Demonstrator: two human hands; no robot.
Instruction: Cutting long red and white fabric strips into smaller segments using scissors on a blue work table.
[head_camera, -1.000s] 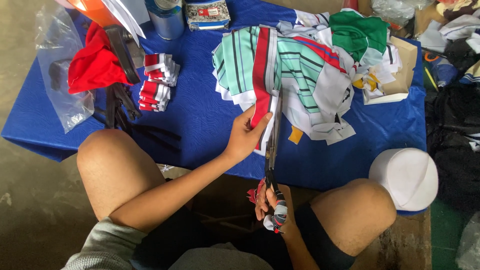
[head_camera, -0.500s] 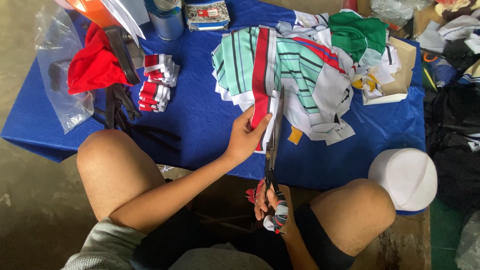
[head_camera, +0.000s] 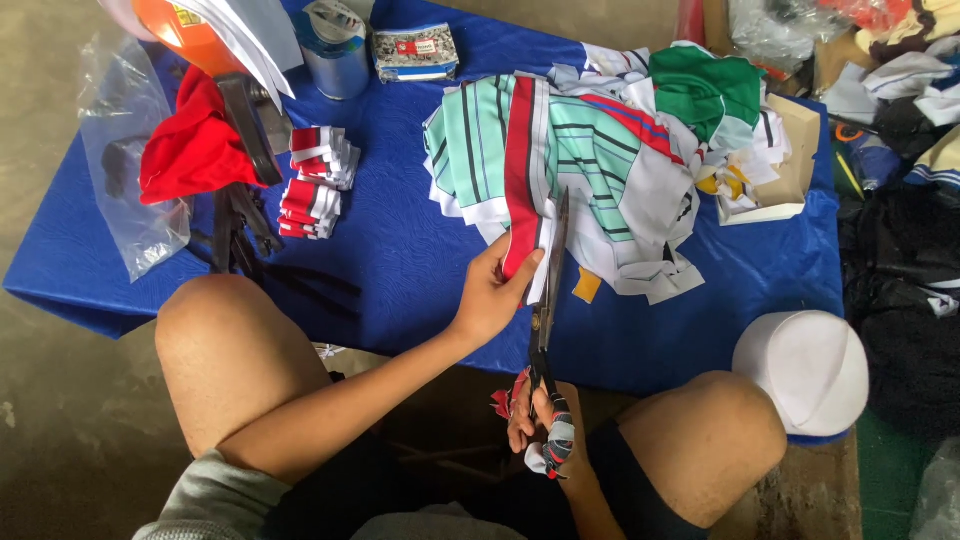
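My left hand (head_camera: 492, 292) pinches the near end of a red and white fabric strip (head_camera: 520, 170) that lies on a pile of striped mint, white and green cloth pieces (head_camera: 600, 150). My right hand (head_camera: 540, 425) grips the cloth-wrapped handles of long scissors (head_camera: 548, 290). The blades point away from me and run along the right edge of the strip, just beside my left fingers. Both hands are over the near edge of a blue table (head_camera: 400, 250).
A stack of cut red and white pieces (head_camera: 315, 180) lies left of centre. A red cloth (head_camera: 190, 150), a clear plastic bag (head_camera: 135, 170), a metal can (head_camera: 335, 50) and a small packet (head_camera: 415, 52) sit farther back. A white cap (head_camera: 808, 365) rests beside my right knee.
My left hand has shifted slightly along the strip. The scissors stay along its edge with almost no movement.
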